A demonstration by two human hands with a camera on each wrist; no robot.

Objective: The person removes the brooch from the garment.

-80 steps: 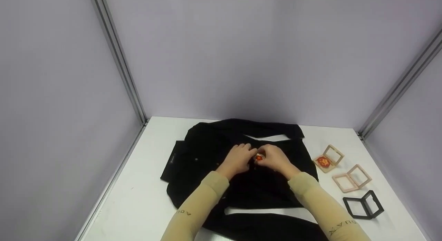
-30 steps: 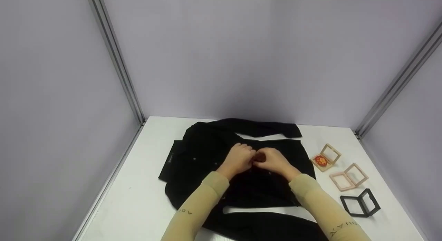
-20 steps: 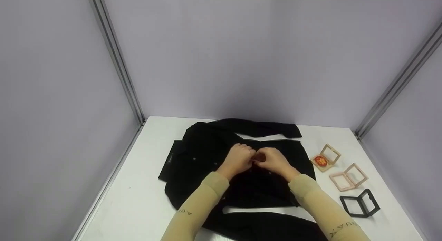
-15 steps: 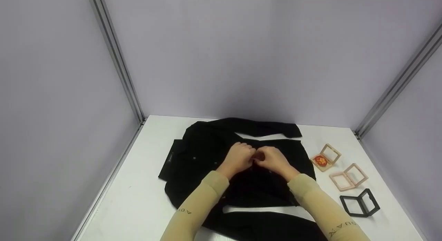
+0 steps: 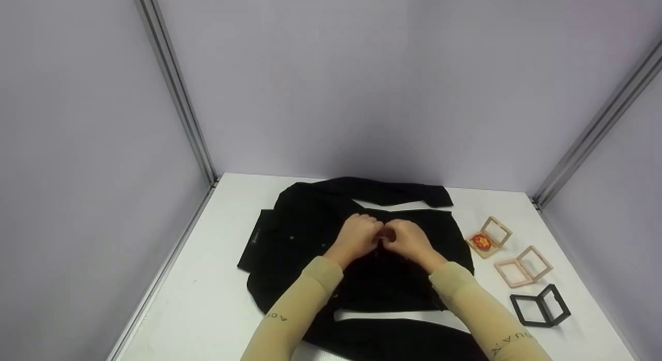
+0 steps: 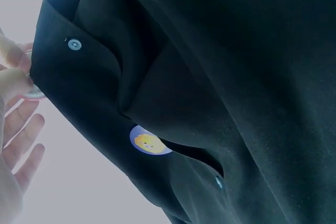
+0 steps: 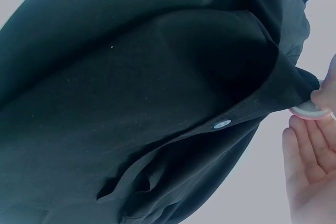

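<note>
A black button-up shirt lies spread out, its collar end to the left. Near its middle my two hands meet. With thumb and fingers my left hand pinches the edge of the button placket. My right hand pinches a round pin badge at that same edge. In the left wrist view the badge's pale rim shows behind the fingertips, the cloth covering part of it. A second badge, purple with a yellow figure, sits on the placket between two buttons, partly under a fold.
On the white table, right of the shirt, stand three hinged frames, all opened: a wooden one with a red and yellow badge in it, a pink one and a black one. Grey panels enclose the table.
At first the badge's red and orange face showed between my hands; now it is turned and hidden by fingers. My right hand has shifted slightly, its fingertips closer to the left hand.
</note>
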